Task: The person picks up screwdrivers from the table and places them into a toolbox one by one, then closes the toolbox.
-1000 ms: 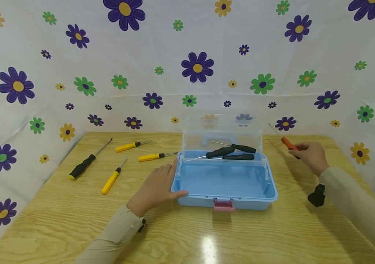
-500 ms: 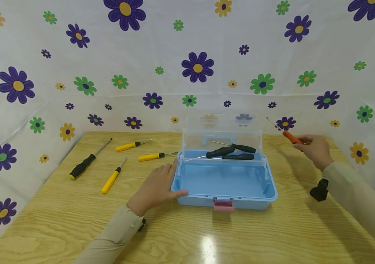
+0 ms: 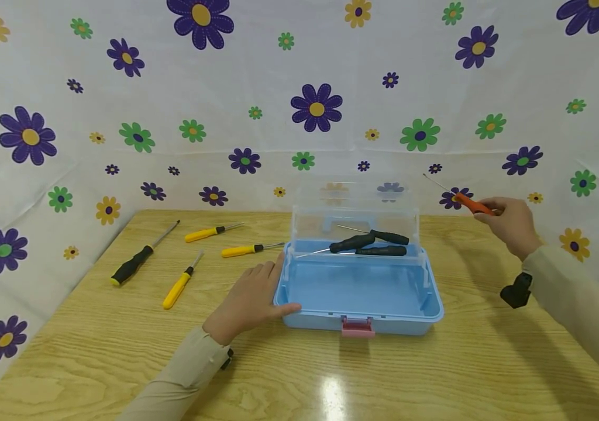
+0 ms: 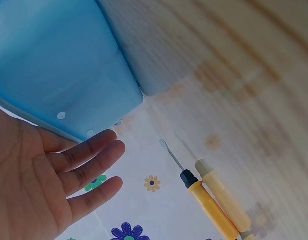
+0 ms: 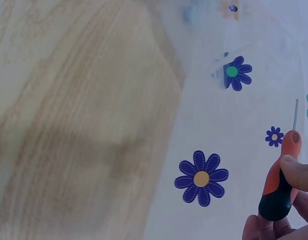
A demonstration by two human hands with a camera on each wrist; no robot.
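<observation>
An orange and black screwdriver (image 3: 472,204) is pinched by its handle in my right hand (image 3: 514,225), raised above the table at the right, its thin shaft pointing up and left. The right wrist view shows the thumb pressing on the handle of the screwdriver (image 5: 280,182). My left hand (image 3: 249,301) rests against the left side of a light blue toolbox (image 3: 362,324), thumb over the front rim. In the left wrist view the fingers of my left hand (image 4: 79,170) are straight along the toolbox wall (image 4: 94,75). Several black-handled screwdrivers (image 3: 381,251) lie at the back of the toolbox, seen through its clear lid.
The clear lid (image 3: 354,199) stands raised at the back, and a pink latch (image 3: 357,328) hangs at the front. Left of the toolbox lie yellow-handled screwdrivers (image 3: 175,292) and a larger black screwdriver (image 3: 130,266) on the wooden table (image 3: 94,345). A flowered cloth (image 3: 215,76) hangs behind.
My right hand has lifted the orange screwdriver higher and moved slightly right. The left hand and the toolbox have stayed where they were.
</observation>
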